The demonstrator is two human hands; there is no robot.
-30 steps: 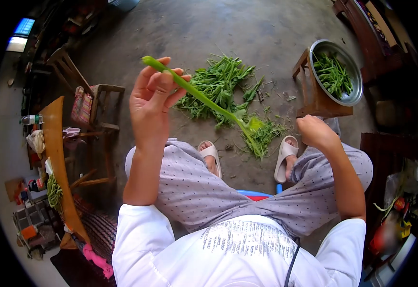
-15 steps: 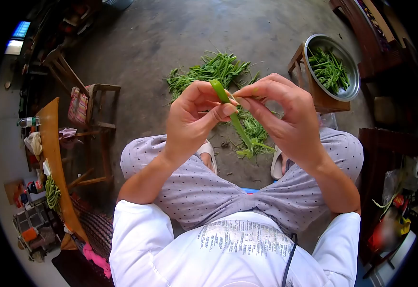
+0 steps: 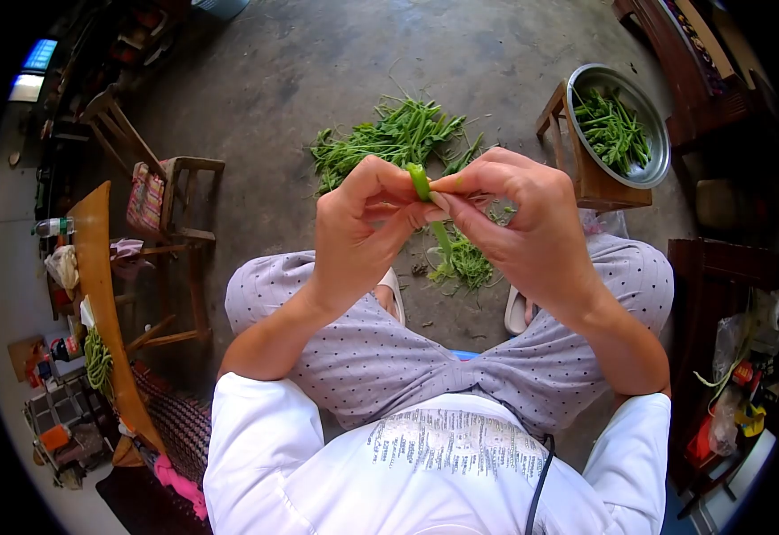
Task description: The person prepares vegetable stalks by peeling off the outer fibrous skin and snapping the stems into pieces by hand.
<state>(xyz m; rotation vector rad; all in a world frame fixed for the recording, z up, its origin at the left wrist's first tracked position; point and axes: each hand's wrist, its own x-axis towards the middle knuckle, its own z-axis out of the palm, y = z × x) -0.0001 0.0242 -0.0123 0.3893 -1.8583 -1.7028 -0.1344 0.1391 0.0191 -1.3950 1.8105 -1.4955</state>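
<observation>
Left hand (image 3: 354,234) pinches the stem (image 3: 419,181), right hand (image 3: 532,227) clamps near its twelve-o'clock end, seemingly steadying it; bowl (image 3: 648,105) at two o'clock, on a stool (image 3: 617,192), likely for reach.

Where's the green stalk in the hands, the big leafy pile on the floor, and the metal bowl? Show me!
Green stalk (image 3: 420,182): head view, on its upper end.
Leafy pile (image 3: 396,135): head view, on its middle.
Metal bowl (image 3: 630,88): head view, on its bare inside wall.

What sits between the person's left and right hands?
A green stalk, in the head view: the left hand and the right hand meet at it, and its lower part shows beneath them.
</observation>
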